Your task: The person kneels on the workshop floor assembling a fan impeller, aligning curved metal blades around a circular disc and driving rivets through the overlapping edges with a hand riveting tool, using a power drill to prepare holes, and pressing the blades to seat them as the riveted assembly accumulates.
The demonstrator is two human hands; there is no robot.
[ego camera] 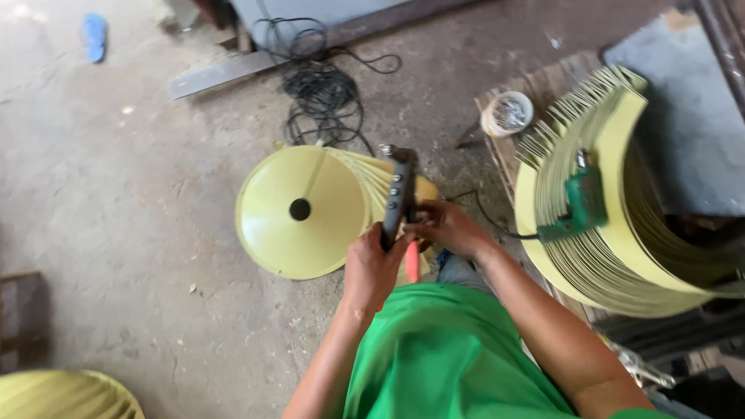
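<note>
My left hand (pixel 373 268) grips the lower handle of a dark hand riveter (pixel 398 194) with a red grip end (pixel 412 262). Beside it, my right hand (pixel 448 226) is closed around the tool's other side, near the handle. The tool stands upright over a stack of pale yellow metal cones (pixel 304 211), the top one showing a round centre hole. The riveter's tip points away from me, above the stack's right edge.
A pile of curved yellow sheet blanks (pixel 621 233) lies on a wooden pallet at right, with a green electric drill (pixel 578 203) on top. A small white container (pixel 507 113) sits behind it. Black cable coils (pixel 322 93) lie on the concrete floor. Another yellow cone (pixel 66 396) is at bottom left.
</note>
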